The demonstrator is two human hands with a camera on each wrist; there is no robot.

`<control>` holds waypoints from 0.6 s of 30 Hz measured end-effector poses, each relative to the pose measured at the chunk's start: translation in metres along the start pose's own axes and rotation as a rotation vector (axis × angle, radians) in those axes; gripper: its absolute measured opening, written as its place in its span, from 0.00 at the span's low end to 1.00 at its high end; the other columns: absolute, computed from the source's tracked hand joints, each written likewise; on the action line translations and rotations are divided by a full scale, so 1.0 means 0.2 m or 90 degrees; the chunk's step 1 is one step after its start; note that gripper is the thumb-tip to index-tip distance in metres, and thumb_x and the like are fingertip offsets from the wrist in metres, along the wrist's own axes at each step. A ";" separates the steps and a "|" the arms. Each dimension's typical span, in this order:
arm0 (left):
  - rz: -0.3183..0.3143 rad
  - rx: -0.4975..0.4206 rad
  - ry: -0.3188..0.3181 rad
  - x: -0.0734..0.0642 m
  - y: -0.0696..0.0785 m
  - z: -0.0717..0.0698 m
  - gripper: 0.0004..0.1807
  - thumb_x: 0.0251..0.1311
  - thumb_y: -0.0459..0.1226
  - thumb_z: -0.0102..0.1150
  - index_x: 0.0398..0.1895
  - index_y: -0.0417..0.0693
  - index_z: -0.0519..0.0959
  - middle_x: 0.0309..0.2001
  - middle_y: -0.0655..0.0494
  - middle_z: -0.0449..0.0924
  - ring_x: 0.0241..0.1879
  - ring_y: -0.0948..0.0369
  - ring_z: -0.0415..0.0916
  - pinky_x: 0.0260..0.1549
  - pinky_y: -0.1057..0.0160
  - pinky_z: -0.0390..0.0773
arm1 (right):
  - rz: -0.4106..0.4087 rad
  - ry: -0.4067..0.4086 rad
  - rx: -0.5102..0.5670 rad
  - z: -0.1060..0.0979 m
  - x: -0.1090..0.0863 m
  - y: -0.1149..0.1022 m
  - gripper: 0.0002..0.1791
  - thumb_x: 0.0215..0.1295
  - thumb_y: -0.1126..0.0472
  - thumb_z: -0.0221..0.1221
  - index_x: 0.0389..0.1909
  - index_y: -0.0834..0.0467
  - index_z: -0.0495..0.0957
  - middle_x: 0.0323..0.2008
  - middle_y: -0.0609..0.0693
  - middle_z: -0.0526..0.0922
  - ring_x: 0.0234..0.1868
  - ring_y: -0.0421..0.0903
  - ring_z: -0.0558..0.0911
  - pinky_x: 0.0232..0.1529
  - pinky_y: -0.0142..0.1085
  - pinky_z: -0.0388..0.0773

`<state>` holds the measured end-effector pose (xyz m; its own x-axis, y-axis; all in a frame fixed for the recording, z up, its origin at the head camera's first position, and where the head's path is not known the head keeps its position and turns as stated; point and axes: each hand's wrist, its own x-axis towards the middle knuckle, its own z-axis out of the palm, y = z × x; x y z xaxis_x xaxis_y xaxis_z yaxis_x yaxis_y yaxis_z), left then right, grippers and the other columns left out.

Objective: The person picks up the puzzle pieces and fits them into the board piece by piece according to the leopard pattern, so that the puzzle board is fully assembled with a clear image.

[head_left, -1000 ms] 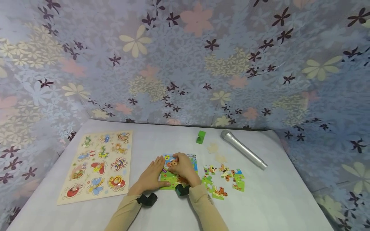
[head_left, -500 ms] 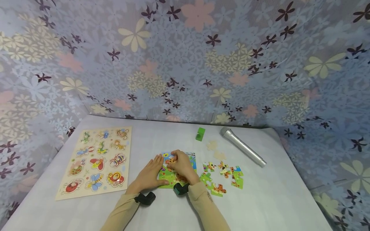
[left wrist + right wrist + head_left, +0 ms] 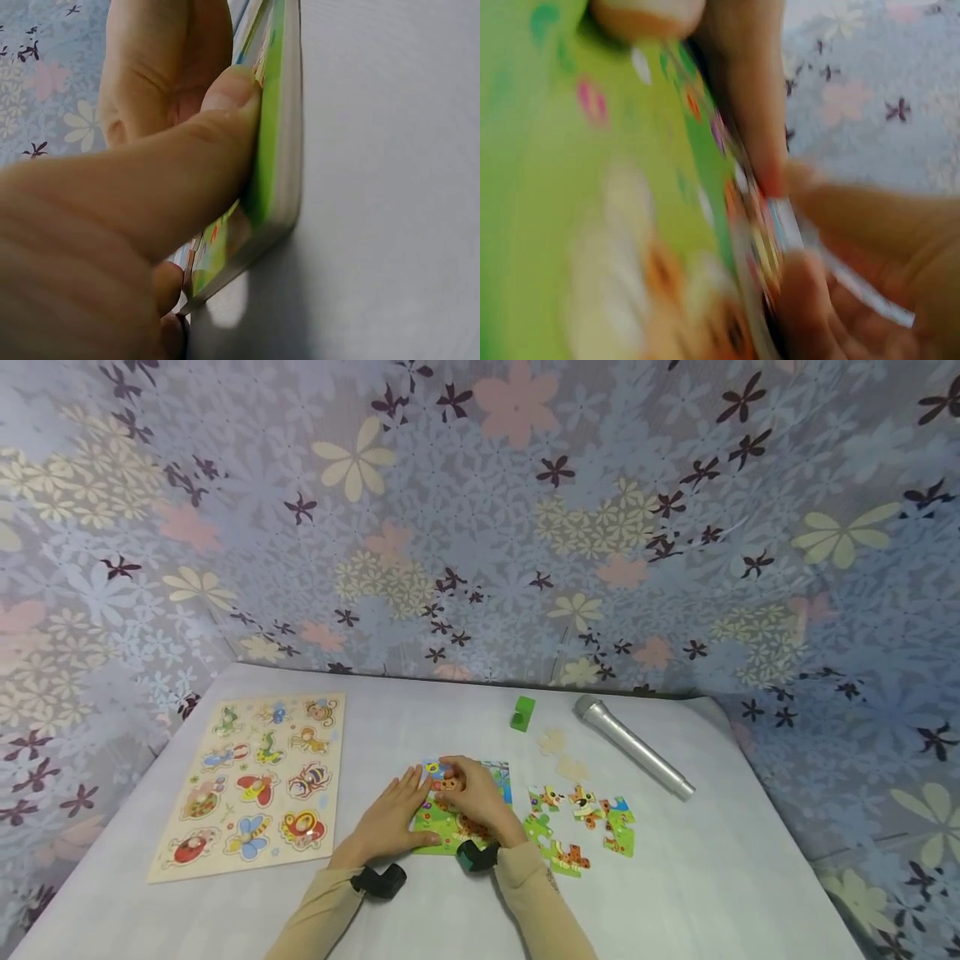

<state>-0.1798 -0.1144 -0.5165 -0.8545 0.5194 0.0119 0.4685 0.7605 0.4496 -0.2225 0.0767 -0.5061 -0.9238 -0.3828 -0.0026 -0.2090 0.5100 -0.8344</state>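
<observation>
A small jigsaw board (image 3: 442, 841) with a green and blue animal picture lies in the middle of the table. My left hand (image 3: 386, 822) rests along its left side, fingers extended. In the left wrist view its thumb (image 3: 217, 142) lies over the board's green border. My right hand (image 3: 480, 797) is over the upper part of the picture. In the right wrist view, its thumb and fingers pinch a puzzle piece (image 3: 769, 240) at the board's surface, close to a left fingertip; that view is blurred. Part of the picture is hidden beneath the right hand.
Several picture pieces (image 3: 587, 806) lie loose right of the board, with two pale face-down pieces (image 3: 572, 769) behind them. A green block (image 3: 522, 714) and a silver microphone (image 3: 633, 747) lie farther back. At left is a wooden insect puzzle (image 3: 247, 785), and a flowered cloth (image 3: 480, 527) hangs behind.
My right fingers have shifted slightly left over the board. The left hand keeps its place, and the whole head view has moved a little.
</observation>
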 end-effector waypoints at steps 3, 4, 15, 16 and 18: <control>-0.009 -0.003 0.001 0.00 0.01 0.00 0.53 0.56 0.58 0.60 0.73 0.32 0.53 0.75 0.33 0.45 0.76 0.40 0.44 0.74 0.43 0.49 | -0.001 0.007 0.080 -0.05 -0.01 0.03 0.26 0.66 0.62 0.60 0.64 0.62 0.70 0.53 0.62 0.78 0.33 0.43 0.80 0.27 0.30 0.78; -0.015 -0.006 0.001 -0.01 0.01 0.01 0.53 0.56 0.59 0.60 0.73 0.32 0.53 0.75 0.33 0.45 0.76 0.41 0.44 0.74 0.44 0.48 | 0.003 0.024 0.098 -0.07 -0.01 0.04 0.25 0.67 0.62 0.59 0.64 0.62 0.70 0.54 0.62 0.78 0.34 0.45 0.82 0.27 0.30 0.79; -0.025 -0.011 0.010 -0.02 0.03 0.00 0.54 0.54 0.59 0.61 0.73 0.33 0.53 0.75 0.33 0.45 0.76 0.41 0.45 0.74 0.44 0.49 | 0.169 0.376 -0.010 -0.48 -0.03 0.28 0.25 0.68 0.60 0.58 0.65 0.59 0.71 0.57 0.66 0.78 0.47 0.62 0.83 0.39 0.47 0.81; -0.022 -0.013 0.012 -0.02 0.03 0.00 0.54 0.54 0.58 0.62 0.73 0.32 0.54 0.75 0.33 0.45 0.75 0.41 0.45 0.74 0.43 0.49 | 0.179 0.373 -0.037 -0.50 -0.03 0.30 0.26 0.67 0.60 0.58 0.65 0.59 0.69 0.59 0.67 0.76 0.52 0.64 0.80 0.47 0.52 0.80; -0.020 -0.012 0.013 -0.01 0.03 0.01 0.54 0.54 0.58 0.62 0.73 0.33 0.54 0.75 0.33 0.45 0.76 0.41 0.45 0.73 0.43 0.49 | 0.189 0.362 -0.091 -0.54 -0.03 0.34 0.30 0.64 0.60 0.61 0.66 0.62 0.68 0.64 0.67 0.71 0.60 0.66 0.74 0.59 0.58 0.72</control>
<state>-0.1758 -0.1108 -0.5153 -0.8729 0.4877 0.0153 0.4375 0.7684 0.4671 -0.2657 0.1968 -0.5046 -0.9663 0.2363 0.1023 0.0767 0.6433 -0.7618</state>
